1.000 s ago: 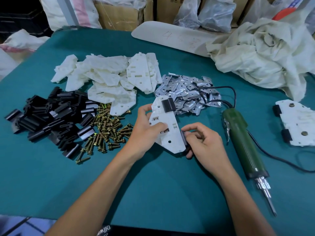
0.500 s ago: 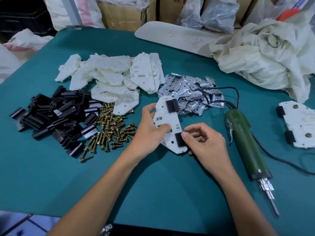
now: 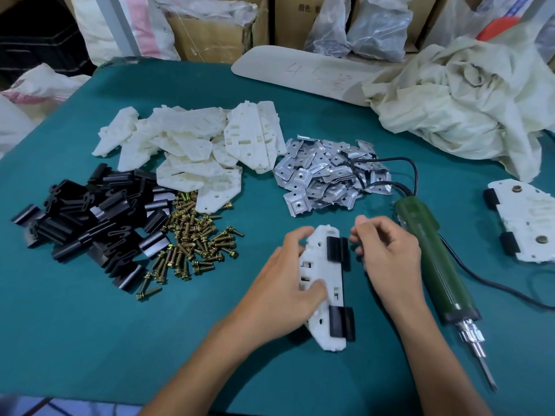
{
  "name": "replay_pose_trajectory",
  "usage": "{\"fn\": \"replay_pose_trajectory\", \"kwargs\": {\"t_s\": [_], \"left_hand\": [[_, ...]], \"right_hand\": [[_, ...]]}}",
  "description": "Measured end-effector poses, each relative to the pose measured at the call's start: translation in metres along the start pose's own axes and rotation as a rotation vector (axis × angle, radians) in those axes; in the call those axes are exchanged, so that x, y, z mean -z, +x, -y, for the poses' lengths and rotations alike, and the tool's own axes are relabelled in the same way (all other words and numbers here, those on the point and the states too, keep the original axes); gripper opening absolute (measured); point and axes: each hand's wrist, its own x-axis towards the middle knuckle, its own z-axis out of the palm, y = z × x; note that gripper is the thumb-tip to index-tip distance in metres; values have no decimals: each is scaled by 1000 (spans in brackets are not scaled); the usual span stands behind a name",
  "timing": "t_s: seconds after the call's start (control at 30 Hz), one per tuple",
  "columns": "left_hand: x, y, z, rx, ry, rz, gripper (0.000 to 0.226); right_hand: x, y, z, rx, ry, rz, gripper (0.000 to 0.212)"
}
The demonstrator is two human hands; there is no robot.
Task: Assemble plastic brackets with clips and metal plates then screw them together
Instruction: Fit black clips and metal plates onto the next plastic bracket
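Overall: two bare forearms extended from the bottom edge over a teal table [image 3: 90, 340], side by side, right of centre.
Left hand [image 3: 288, 283]: palm down, wrist angled to the right. The fingers were curled over the left edge of a white bracket [image 3: 333, 277] and the thumb lay on its face, so the hand gripped it.
White bracket: lay lengthwise, pointing away from the person, between the two hands. Whether it rested on the table or sat just above it could not be told.
Upper clip [image 3: 338, 250]: black, fitted on the bracket's right edge near the far end.
Lower clip [image 3: 342, 322]: black, on the same edge near the person.
Right hand [image 3: 387, 253]: knuckles up, fingers curled inward, fingertips just beside the upper clip's right side. Blur hid whether they touched or pinched it.
Screwdriver [image 3: 435, 256]: green and corded, it lay on the table just right of the right hand, bit toward the person.
Loose clips [image 3: 90, 217]: a black heap at the left.
Screws [image 3: 192, 238]: a brass-coloured heap between the loose clips and the left hand.
Spare brackets [image 3: 192, 151]: a white pile beyond the screws.
Metal plates [image 3: 324, 175]: a silvery heap beyond the hands, with the screwdriver's cord across its right side.
Finished bracket [image 3: 522, 220]: at the right edge, with two black clips and two screw heads.
Cloth [image 3: 468, 103]: crumpled, cream, at the far right.
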Motion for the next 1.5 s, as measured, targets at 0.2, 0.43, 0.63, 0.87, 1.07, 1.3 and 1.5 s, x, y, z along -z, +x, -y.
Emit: {"fn": "replay_pose_trajectory", "kwargs": {"t_s": [0.2,0.43,0.63,0.87,1.07,1.3,1.5], "left_hand": [[19,15,1,-64,395,-165,53],[52,86,-7,-41,535,-271,75],[60,103,-6,-7,518,-198,89],[91,68,-12,76,547,-256,72],[139,61,-10,55,605,-336,61],[117,87,-13,8,624,48,73],[93,87,-13,64,552,17,70]], "right_hand": [[-2,-2,-1,-11,-14,30,24],[-1,-1,0,-25,-8,26,24],[0,0,2,-45,8,14,25],[1,-2,6,-53,25,23,28],[1,-2,9,-47,53,22,28],[2,-2,9,-51,32,26,29],[4,-2,6,-60,28,15,28]]}}
